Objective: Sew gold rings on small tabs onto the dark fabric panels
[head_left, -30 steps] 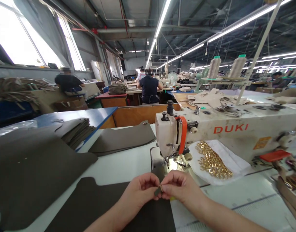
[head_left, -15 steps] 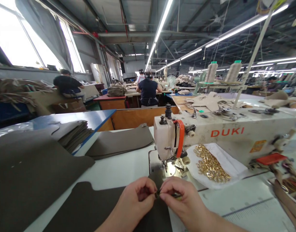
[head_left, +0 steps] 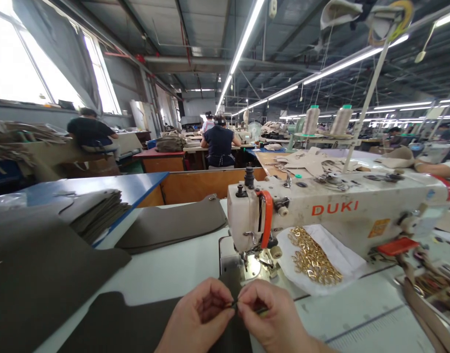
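Both my hands meet in front of the sewing machine point(head_left: 306, 196), fingertips almost touching. My left hand point(head_left: 201, 314) and my right hand point(head_left: 272, 314) each pinch a small dark strip point(head_left: 235, 304) between thumb and forefinger. Fingers cover most of that strip, so its full shape is hidden. Beneath the hands lies a dark grey-brown cut panel point(head_left: 137, 323), its narrow end reaching toward the needle plate point(head_left: 252, 269). Just right of the needle area, gold metal rings point(head_left: 315, 260) are heaped on a white cloth point(head_left: 348, 255).
A stack of dark panels point(head_left: 173, 223) lies behind the left hand, and a large dark panel point(head_left: 44, 264) covers the left side. At right are a red lever point(head_left: 397, 246) and a hanging strap point(head_left: 423, 309). Farther off, a person point(head_left: 220, 142) sits facing away.
The view has turned slightly to the right and tilted up, so the machine and table appear shifted left. Both hands keep their pinch on the strip, with only small finger movement.
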A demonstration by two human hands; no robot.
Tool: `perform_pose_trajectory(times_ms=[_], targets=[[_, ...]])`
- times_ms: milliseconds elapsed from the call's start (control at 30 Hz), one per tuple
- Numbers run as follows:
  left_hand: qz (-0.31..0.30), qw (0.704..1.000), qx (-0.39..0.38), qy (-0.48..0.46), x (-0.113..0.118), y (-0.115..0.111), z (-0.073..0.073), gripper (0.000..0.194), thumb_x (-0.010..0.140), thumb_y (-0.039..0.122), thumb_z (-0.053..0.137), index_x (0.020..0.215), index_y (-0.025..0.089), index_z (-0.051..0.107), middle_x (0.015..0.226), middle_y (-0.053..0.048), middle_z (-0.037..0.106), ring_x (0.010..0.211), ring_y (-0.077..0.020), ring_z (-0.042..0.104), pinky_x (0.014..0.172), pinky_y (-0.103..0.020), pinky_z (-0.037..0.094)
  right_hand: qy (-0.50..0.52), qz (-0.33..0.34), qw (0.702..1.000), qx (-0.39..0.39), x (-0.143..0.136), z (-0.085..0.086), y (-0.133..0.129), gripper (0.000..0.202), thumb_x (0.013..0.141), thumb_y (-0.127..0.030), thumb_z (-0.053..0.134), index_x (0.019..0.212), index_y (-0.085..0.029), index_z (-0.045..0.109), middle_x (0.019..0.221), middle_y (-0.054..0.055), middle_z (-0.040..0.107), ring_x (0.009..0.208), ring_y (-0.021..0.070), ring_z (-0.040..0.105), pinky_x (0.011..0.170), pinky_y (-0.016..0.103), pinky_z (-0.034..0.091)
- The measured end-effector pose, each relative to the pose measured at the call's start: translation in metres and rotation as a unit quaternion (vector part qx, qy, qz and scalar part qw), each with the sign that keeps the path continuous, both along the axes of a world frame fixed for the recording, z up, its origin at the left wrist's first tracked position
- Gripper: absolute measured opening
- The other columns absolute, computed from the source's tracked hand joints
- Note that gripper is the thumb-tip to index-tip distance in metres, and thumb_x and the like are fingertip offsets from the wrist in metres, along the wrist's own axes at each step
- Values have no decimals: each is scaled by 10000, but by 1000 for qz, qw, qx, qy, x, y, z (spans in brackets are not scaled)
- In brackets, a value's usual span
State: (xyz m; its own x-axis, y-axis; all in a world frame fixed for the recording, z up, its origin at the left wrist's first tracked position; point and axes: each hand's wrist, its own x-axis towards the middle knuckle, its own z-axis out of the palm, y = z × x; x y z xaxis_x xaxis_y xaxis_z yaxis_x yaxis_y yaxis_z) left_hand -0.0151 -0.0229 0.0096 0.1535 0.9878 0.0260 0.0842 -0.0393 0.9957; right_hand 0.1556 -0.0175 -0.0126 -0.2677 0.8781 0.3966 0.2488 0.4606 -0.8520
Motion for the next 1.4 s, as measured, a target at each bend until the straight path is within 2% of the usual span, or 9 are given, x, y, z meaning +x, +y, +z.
perform_pose_trajectory(times_ms=[267,467,667,767,867,967,1100,1233,1400], targets=[[15,999,29,30,-1,-1,2,109,640,182,651,680,189,549,709,4,629,681,-152,614,660,-245,499,110,34,981,-158,-1,5,-1,51,745,-210,624,792,-194,636,688,-3,639,619,130,568,576,221,412],[14,999,33,34,-2,-2,2,108,646,159,639,678,191,541,714,9,622,666,-143,608,638,-233,490,52,24,988,-145,2,10,-3,88,763,-212,598,699,-184,652,627,-8,621,590,127,556,554,217,398],[9,999,20,24,1,1,0,124,620,154,648,666,188,538,705,12,624,657,-138,613,628,-223,491,5,21,990,-138,4,13,0,91,737,-153,571,657,-177,607,552,-44,520,521,96,439,504,210,330],[-26,999,9,45,0,5,2,101,643,165,643,704,182,565,712,1,635,667,-152,626,640,-241,500,7,28,987,-158,6,16,1,85,697,-126,566,632,-178,586,526,-59,491,489,84,401,475,205,298],[-68,991,34,110,-7,9,10,77,721,212,608,793,186,606,799,-29,669,740,-188,651,697,-282,518,41,40,976,-209,12,22,3,78,665,-128,555,609,-183,561,509,-67,499,476,80,436,482,199,334],[-31,961,133,240,-12,11,14,152,777,258,589,914,209,633,964,-58,678,915,-238,639,853,-353,498,68,36,956,-283,17,26,9,52,648,-153,558,608,-183,545,509,-73,522,459,75,486,501,198,401],[-12,889,269,370,-9,8,-1,230,808,229,535,1031,220,592,1078,-83,639,1040,-258,586,943,-429,466,39,35,938,-343,18,28,21,44,663,-164,574,625,-170,552,481,-68,550,384,69,502,433,179,409],[-7,852,321,412,-6,5,-14,261,837,221,492,1095,203,521,1074,-95,624,1021,-256,594,900,-452,504,2,41,921,-387,12,31,34,89,676,-110,571,604,-161,554,443,-63,560,340,67,519,369,144,377],[-34,829,372,415,-4,8,-8,190,859,208,490,1041,209,544,1023,-73,638,960,-225,606,853,-391,527,-41,53,907,-417,8,39,44,166,698,-61,553,562,-156,537,419,-56,568,319,63,527,341,125,376]])
